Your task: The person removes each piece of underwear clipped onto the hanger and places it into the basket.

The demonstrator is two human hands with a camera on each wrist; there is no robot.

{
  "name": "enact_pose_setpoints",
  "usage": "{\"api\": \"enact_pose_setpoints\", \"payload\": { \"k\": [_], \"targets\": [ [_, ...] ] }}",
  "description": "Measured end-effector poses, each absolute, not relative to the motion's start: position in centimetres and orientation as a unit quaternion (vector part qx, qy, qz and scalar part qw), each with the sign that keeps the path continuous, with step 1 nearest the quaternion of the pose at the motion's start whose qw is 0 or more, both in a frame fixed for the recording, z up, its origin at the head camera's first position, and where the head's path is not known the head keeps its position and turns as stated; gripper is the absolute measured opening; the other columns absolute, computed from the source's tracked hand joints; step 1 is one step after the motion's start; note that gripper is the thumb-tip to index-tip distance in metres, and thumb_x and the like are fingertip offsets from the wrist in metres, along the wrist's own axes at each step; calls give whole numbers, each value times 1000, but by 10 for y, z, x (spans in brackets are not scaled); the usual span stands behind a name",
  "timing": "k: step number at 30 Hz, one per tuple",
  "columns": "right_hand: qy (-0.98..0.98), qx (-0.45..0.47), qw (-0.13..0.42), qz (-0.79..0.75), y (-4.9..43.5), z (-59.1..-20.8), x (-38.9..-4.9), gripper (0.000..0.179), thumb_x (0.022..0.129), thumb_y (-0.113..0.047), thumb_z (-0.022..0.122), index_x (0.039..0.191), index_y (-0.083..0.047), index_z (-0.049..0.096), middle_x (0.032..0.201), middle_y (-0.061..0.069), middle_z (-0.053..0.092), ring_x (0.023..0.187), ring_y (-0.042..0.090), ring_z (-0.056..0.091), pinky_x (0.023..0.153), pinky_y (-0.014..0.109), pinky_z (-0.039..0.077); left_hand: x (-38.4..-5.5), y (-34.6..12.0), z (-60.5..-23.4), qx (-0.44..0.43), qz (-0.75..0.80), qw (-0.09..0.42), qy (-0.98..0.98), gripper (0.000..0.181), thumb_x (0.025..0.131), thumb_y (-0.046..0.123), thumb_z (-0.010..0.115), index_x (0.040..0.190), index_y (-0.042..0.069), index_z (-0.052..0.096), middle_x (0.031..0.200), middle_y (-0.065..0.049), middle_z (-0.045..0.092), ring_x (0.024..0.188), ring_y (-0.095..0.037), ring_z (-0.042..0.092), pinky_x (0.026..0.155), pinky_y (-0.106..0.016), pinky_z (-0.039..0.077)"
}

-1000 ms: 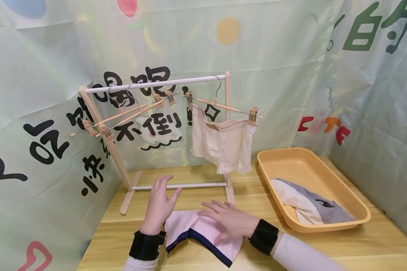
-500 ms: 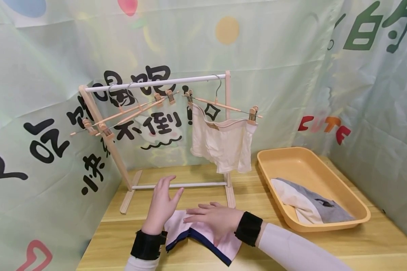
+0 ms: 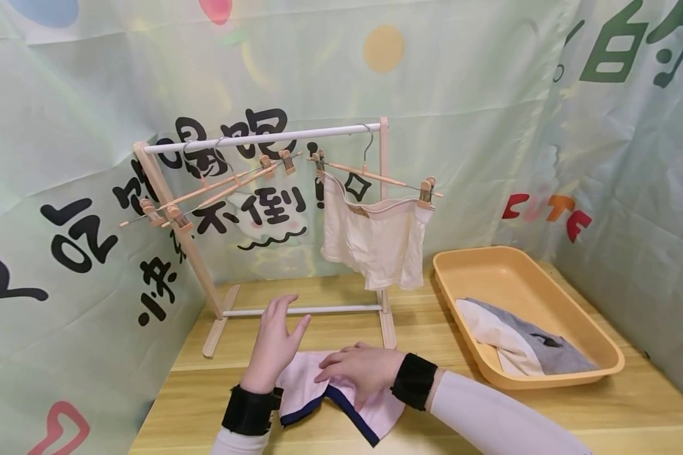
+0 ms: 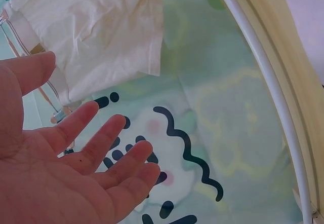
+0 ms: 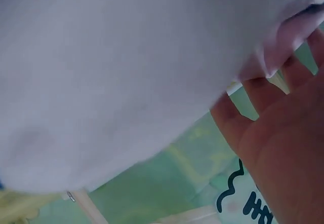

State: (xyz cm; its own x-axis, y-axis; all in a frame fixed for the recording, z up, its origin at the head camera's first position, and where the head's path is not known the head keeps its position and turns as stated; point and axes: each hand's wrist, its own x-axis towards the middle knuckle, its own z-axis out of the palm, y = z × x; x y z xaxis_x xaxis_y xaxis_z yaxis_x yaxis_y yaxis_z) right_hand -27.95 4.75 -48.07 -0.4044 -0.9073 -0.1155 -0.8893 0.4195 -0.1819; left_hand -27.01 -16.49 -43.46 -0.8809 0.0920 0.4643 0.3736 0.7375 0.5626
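"Where's the pink garment?"

"The pink garment (image 3: 304, 379) lies on the wooden table (image 3: 199, 404), at six o'clock in the head view. Its navy trim (image 3: 347, 411) runs along the near edge and bends to a peak in the middle."

"And the right hand?"

"The right hand (image 3: 364, 373) is on top of it, back of the hand up, fingers bent toward nine o'clock. The right wrist view shows pale cloth filling the upper left and covering the fingertips, so I can't tell whether they pinch the fabric or just touch it."

"The left?"

"Taking the garment as the dial's centre, the left hand (image 3: 273, 347) is at ten o'clock, just beside the cloth. Thumb and fingers stand apart, and the left wrist view shows the bare palm. Both wrists wear black bands (image 3: 412, 381)."

"What's farther out?"

"A drying rack (image 3: 270, 138) stands toward eleven. Two hangers (image 3: 237, 183) with clips hang near its left end. At twelve, white shorts (image 3: 375, 243) hang from a third hanger (image 3: 364, 172), clipped at both ends of the waistband."

"To the side?"

"At two o'clock there's a yellow-orange basin (image 3: 523, 284). A grey-and-cream cloth (image 3: 526, 332) lies in its near part. Behind everything hangs a pale green printed backdrop (image 3: 461, 95)."
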Motion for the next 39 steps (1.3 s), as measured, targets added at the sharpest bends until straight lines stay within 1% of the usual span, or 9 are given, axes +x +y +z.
{"api": "enact_pose_setpoints", "payload": {
  "k": [3,8,14,16,19,24,29,35,39],
  "targets": [
    [834,-542,88,-59,48,-480,-278,82,65,-30,84,138,-32,47,143,-3,47,125,19,43,97,51,45,-270,-164,-435,-126,-339,208,-909,50,92,31,61,133,5,49,132,-19,50,121,-33,43,100,-57,41],
    [824,-560,45,-70,49,-483,-278,67,69,-25,82,131,-25,56,125,-6,58,109,9,51,93,26,46,-271,-164,-436,-132,-339,213,-907,50,91,30,62,132,5,50,131,-19,51,120,-33,44,98,-56,42],
    [816,-569,13,-97,48,-489,-278,54,69,-4,75,120,-18,64,109,-7,63,94,-2,53,86,14,46,-270,-163,-436,-133,-340,208,-907,49,92,30,61,133,5,49,131,-18,50,120,-33,44,98,-55,43],
    [818,-565,10,-105,48,-491,-278,53,67,4,71,115,-18,67,104,-7,64,90,-4,53,83,12,46,-270,-162,-436,-132,-342,206,-908,49,92,29,61,133,5,49,132,-18,50,120,-32,44,98,-55,43],
    [825,-557,5,-99,48,-493,-278,48,67,6,69,107,-20,69,97,-8,62,85,-4,51,77,11,46,-269,-162,-436,-132,-342,207,-907,48,92,28,62,132,5,50,131,-18,51,120,-32,44,99,-55,43],
    [829,-556,-30,-48,50,-494,-276,34,68,-8,78,98,-21,68,91,-10,58,80,-1,51,73,13,47,-269,-161,-436,-135,-343,208,-906,47,92,28,62,131,5,51,130,-18,51,119,-31,45,98,-54,43],
    [828,-557,-60,-8,53,-491,-271,35,67,-19,82,98,-21,66,91,-9,58,81,4,52,72,16,48,-269,-160,-436,-134,-345,204,-907,46,92,28,62,131,6,51,130,-17,51,120,-31,44,99,-54,43],
    [836,-541,-84,-22,61,-481,-265,41,66,-19,82,102,-18,63,91,-8,54,82,6,50,71,17,47,-269,-159,-435,-137,-345,205,-906,46,91,28,62,131,7,52,130,-17,51,120,-31,44,99,-54,43],
    [840,-529,-111,-44,67,-470,-261,45,66,-19,82,106,-15,60,95,-5,53,86,9,49,76,20,50,-270,-159,-435,-137,-347,204,-905,46,91,28,63,131,6,52,130,-17,51,120,-31,44,100,-54,42]
  ]
}}
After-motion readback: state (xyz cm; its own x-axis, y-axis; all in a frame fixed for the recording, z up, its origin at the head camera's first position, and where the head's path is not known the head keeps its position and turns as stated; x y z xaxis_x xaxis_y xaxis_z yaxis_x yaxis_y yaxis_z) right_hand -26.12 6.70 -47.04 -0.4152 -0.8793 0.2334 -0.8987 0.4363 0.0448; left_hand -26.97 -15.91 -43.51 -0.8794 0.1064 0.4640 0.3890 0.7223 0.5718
